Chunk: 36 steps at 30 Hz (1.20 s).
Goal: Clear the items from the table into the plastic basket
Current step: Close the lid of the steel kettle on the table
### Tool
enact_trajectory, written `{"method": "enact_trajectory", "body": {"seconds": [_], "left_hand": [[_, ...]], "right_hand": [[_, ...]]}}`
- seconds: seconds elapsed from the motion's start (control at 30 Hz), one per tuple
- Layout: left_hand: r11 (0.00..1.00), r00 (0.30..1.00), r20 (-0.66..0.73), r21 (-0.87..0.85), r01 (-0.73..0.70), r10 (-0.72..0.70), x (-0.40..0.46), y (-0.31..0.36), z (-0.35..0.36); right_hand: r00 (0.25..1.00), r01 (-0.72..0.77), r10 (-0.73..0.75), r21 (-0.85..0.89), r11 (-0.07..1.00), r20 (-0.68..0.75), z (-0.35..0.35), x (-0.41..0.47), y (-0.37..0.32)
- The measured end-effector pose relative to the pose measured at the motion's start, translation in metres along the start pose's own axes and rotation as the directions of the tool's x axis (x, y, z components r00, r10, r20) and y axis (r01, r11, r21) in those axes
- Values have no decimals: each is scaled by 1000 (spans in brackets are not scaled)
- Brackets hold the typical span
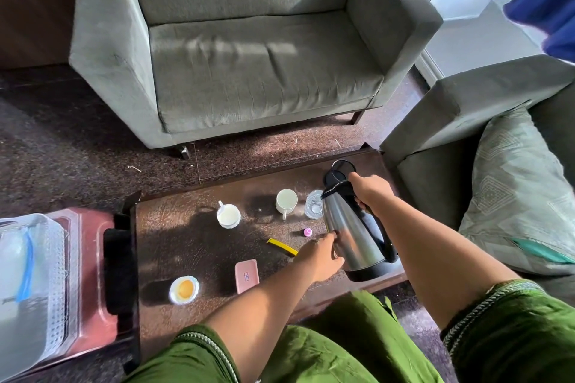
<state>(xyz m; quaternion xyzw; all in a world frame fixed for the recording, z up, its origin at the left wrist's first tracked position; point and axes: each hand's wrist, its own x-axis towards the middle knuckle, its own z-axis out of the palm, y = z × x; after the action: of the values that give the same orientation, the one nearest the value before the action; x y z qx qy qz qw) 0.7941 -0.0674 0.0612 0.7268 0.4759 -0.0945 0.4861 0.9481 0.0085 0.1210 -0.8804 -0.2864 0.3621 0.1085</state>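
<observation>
The tall stainless-steel electric kettle with a black handle and black base (351, 238) is tilted, its top leaning away from the person, over the right end of the dark brown wooden coffee table (174, 236). The right hand (370, 193) is curled around the top of the black handle, gripping it. The left hand (323, 255) is laid against the kettle's steel side lower down, fingers spread and fairly straight, steadying it rather than clasping it.

Just beyond the right hand sits the kettle's round black power base (339, 169). To the left of that hand stand a clear drinking glass (313, 204) and a white ceramic mug (286, 202); further left is a white ceramic cup with a pale inside (228, 215).

Just beyond the left hand's fingertips lies a small pink bottle cap (307, 232), and beside the wrist a yellow comb (281, 246). On the near side of that arm lies a flat pink rectangular case (246, 275), and further left a small white bowl with orange-yellow liquid (184, 289).

Well off to the left, past the table's end, the translucent plastic basket (34, 283) rests on a reddish-brown plastic stool (90, 274).

A grey-green fabric armchair (249, 40) faces the table from the far side.
</observation>
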Motion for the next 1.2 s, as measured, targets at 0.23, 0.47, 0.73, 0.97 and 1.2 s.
{"method": "enact_trajectory", "body": {"seconds": [0.23, 0.47, 0.73, 0.97, 1.2], "left_hand": [[1000, 1000, 0, -17, -15, 15, -1, 1, 0], [999, 1000, 0, -31, -14, 14, -1, -1, -4], [999, 1000, 10, -44, 4, -3, -1, -2, -4], [999, 1000, 22, -42, 8, -8, 0, -2, -3], [1000, 1000, 3, -26, 8, -8, 2, -3, -1]], "right_hand": [[1000, 5, -5, -19, 1000, -10, 1, -1, 0], [1000, 4, -4, -13, 1000, -3, 1, 0, 0], [1000, 13, -14, -45, 999, -8, 3, 1, 1], [1000, 5, -5, -63, 998, -1, 5, 4, 2], [1000, 11, -11, -84, 996, -4, 5, 4, 2]]}}
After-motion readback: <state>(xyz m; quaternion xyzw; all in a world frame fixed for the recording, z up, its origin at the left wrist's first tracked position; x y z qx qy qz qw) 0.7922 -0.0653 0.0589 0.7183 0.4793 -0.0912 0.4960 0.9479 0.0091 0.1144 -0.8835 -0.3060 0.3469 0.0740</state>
